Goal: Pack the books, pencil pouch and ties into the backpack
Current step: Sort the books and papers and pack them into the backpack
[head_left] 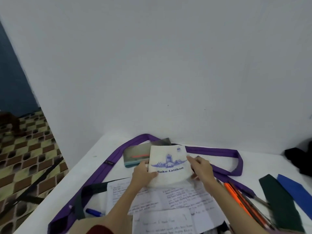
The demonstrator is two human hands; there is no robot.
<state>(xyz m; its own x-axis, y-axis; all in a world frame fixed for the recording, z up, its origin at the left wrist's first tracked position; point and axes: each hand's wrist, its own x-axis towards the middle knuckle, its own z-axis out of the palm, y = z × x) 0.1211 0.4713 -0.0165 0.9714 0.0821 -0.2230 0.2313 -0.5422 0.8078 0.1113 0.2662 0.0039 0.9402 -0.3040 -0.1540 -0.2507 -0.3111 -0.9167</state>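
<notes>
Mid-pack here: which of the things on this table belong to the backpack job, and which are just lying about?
For the job:
exercise book, held by the left hand and right hand
open handwritten books
pencil pouch
purple tie
green tie
blue tie

Lying about:
orange pens
blue pen
black cloth, possibly the backpack

3 ties: purple (pixel 217 152), green (pixel 280 203), blue (pixel 297 190); 1 exercise bk (pixel 170 164).

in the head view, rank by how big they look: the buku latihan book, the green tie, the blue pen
1. Buku Latihan book, though the green tie looks close in area and runs off frame, so that order is unsure.
2. green tie
3. blue pen, clearly smallest.
</notes>
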